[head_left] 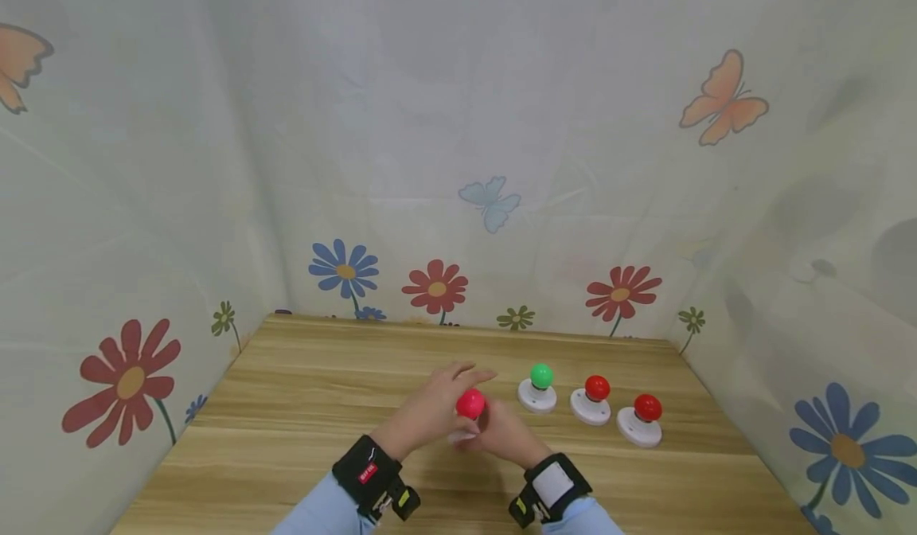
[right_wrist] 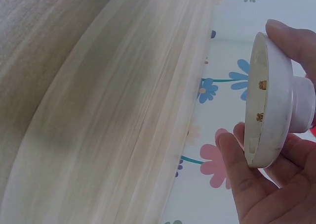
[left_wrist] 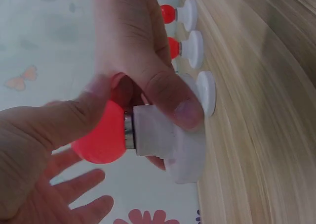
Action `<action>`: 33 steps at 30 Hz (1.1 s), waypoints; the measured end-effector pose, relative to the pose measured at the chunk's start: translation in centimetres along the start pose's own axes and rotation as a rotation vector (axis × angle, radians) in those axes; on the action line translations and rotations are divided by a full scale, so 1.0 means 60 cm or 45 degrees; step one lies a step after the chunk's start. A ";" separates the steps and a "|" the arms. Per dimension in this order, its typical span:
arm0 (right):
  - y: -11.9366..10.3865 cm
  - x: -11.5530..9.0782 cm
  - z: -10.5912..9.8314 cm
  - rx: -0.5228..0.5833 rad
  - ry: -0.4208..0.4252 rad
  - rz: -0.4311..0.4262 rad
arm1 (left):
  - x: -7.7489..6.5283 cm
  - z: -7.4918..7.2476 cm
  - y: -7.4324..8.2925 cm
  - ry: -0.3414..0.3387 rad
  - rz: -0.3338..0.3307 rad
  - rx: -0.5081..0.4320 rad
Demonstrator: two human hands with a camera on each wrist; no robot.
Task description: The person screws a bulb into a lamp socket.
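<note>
A red bulb [left_wrist: 101, 135] sits in a white round lamp holder [left_wrist: 185, 150], held above the wooden table in front of me. My right hand [head_left: 505, 433] grips the holder by its rim and base, with the thumb lying over its top in the left wrist view. Brass screws show on the holder's underside [right_wrist: 261, 100] in the right wrist view. My left hand [head_left: 430, 408] is around the bulb, its thumb against the bulb's side. The other left fingers [left_wrist: 81, 184] are spread and fairly straight beyond it; whether the forefinger touches the bulb is hidden.
To the right on the wooden table [head_left: 322, 376] stand a green bulb [head_left: 541, 376] in a white holder and two red bulbs [head_left: 597, 388] in similar holders, in a slanting row. A flower-and-butterfly cloth [head_left: 401, 121] hangs behind and at both sides.
</note>
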State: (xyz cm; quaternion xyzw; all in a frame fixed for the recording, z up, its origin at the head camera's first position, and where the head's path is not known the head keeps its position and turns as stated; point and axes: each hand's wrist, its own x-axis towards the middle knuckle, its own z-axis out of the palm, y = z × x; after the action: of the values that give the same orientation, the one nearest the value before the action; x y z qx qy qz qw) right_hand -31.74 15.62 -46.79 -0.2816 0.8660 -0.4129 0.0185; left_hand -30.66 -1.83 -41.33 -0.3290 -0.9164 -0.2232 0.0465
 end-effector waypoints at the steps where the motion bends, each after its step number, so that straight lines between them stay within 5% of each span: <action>1: 0.000 0.000 -0.001 0.005 0.001 0.005 | 0.000 -0.003 -0.001 -0.031 0.029 -0.019; 5: -0.001 -0.001 -0.003 0.036 0.000 0.025 | -0.003 -0.020 -0.001 -0.141 0.093 -0.046; 12: -0.002 -0.001 -0.003 0.062 -0.031 0.017 | -0.006 -0.032 0.001 -0.164 0.079 0.012; 22: 0.001 0.001 0.001 0.027 -0.032 0.019 | 0.000 -0.027 0.005 -0.112 -0.086 -0.066; 33: 0.004 0.002 0.010 -0.025 -0.011 -0.069 | -0.002 -0.021 0.012 -0.041 -0.212 0.070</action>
State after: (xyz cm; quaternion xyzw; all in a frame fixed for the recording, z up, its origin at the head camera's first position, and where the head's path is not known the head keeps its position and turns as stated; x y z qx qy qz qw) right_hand -31.79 15.26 -47.33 -0.3069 0.8619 -0.4035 0.0083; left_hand -30.18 -1.95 -39.95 -0.2539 -0.9470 -0.1957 0.0222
